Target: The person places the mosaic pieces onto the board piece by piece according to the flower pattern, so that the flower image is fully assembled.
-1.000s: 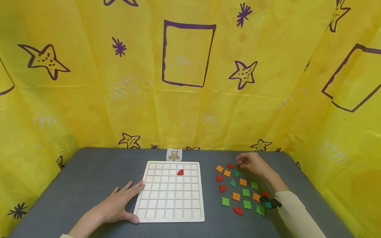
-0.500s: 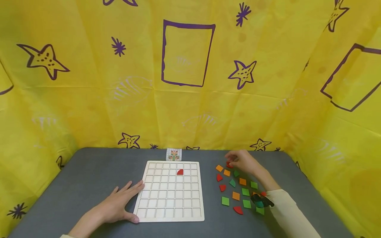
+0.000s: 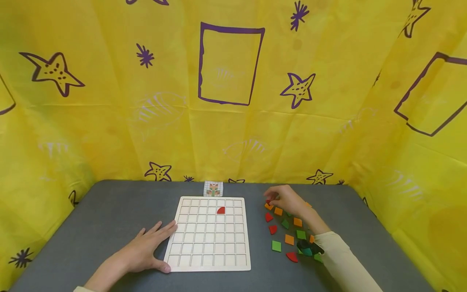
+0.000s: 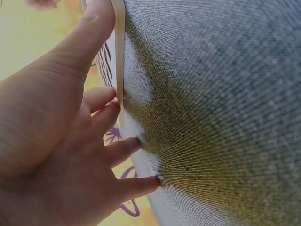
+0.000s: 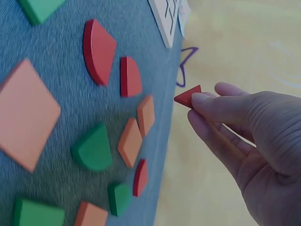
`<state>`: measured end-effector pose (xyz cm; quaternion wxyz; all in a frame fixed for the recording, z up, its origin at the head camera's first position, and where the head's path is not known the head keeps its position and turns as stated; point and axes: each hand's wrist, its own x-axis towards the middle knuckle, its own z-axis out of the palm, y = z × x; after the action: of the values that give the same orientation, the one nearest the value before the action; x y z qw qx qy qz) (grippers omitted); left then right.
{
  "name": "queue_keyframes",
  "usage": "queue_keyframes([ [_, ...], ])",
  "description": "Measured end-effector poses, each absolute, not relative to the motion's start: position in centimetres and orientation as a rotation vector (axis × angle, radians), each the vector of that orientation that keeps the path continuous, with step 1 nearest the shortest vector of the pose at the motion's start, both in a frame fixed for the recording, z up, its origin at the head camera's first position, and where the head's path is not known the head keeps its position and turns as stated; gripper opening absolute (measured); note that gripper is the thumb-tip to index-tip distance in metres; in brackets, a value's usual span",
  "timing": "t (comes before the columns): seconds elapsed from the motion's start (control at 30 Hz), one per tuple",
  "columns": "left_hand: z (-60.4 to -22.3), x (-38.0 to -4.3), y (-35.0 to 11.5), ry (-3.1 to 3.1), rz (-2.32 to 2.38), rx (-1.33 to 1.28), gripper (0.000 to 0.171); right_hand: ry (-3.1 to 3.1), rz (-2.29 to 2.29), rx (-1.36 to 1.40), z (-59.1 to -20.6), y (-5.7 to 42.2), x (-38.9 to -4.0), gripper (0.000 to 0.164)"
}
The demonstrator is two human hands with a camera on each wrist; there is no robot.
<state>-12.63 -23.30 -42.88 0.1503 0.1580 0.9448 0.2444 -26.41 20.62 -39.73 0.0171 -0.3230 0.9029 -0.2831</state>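
Note:
A white gridded board [image 3: 208, 237] lies on the table, with one red quarter-circle tile [image 3: 221, 210] in a cell of its second row from the far edge. My left hand [image 3: 142, 249] lies along the board's left side, fingers spread, thumb at the near left corner. In the left wrist view, the thumb and some fingertips [image 4: 113, 96] touch the board's edge. My right hand [image 3: 288, 201] pinches a red tile [image 5: 187, 97] between thumb and fingers, raised above the table. Beneath and beside that hand lie loose orange tiles [image 3: 278, 211], red tiles [image 3: 273, 230] and green tiles [image 3: 276, 246].
A small card [image 3: 213, 189] with a coloured pattern on a grid lies just beyond the board's far edge. The grey table [image 3: 120, 211] meets a yellow curtain [image 3: 233, 134] at the back and sides. My right forearm covers some of the tiles.
My right hand has moved left over the far tiles, towards the board, with the red tile in its fingers. The left hand and the board have stayed in place.

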Motion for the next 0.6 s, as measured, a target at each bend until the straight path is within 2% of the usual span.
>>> queue_keyframes([
  [0.6, -42.7, -12.8, -23.1, 2.714, 0.683, 0.439, 0.113, 2.775, -0.995, -1.099, -41.3, 15.9, -26.6, 0.021],
])
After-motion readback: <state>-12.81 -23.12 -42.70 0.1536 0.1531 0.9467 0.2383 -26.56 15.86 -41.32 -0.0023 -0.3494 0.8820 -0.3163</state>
